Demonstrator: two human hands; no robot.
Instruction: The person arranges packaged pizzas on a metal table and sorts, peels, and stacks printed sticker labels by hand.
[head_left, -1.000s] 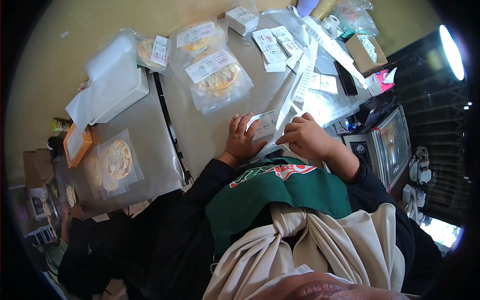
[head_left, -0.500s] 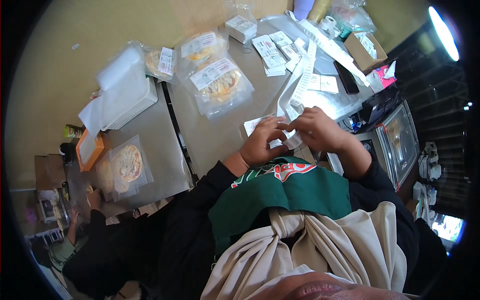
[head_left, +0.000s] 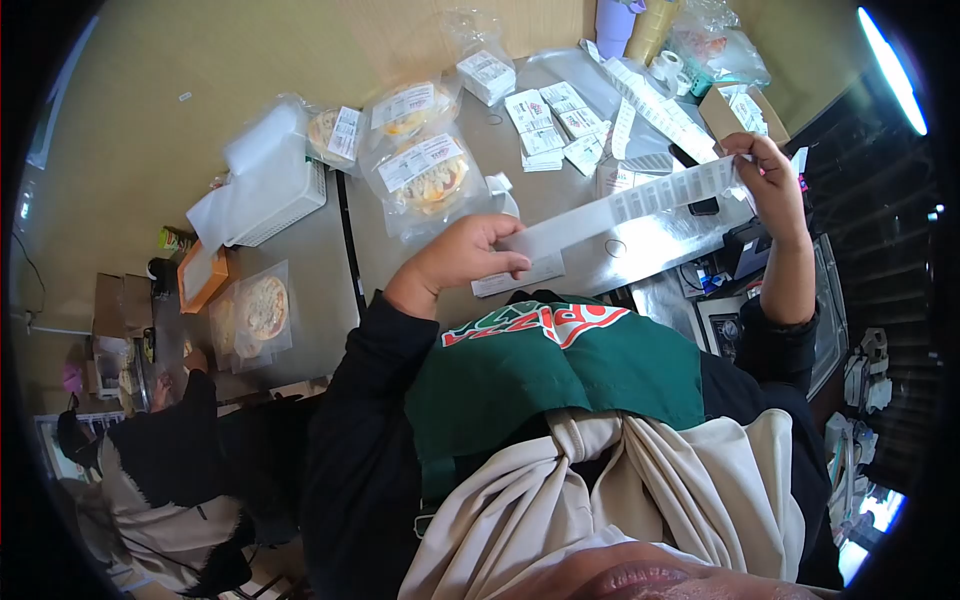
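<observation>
A long strip of printed labels (head_left: 640, 202) is stretched above the steel table, sloping up to the right. My left hand (head_left: 462, 258) pinches its left end, where the strip looks blank. At the other end, the thumb and fingers of my right hand (head_left: 772, 185) are closed on the strip. Beneath it, near the table's front edge, lies a printed card (head_left: 520, 276). Close behind my left hand is a curl of white tape (head_left: 503, 192), partly hidden. Bagged pizzas (head_left: 425, 175) with labels lie behind and to the left.
Stacks of printed cards (head_left: 540, 125) and another label strip (head_left: 660, 108) lie at the back. A phone (head_left: 704, 207) sits under the strip's right end, near a cardboard box (head_left: 715, 110). Left are a white basket (head_left: 280, 210), an orange box (head_left: 200, 275) and a co-worker (head_left: 165, 480).
My hands were close together at the table's front edge; now they are wide apart with the strip drawn straight between them. My right hand has moved up and right, my left slightly left.
</observation>
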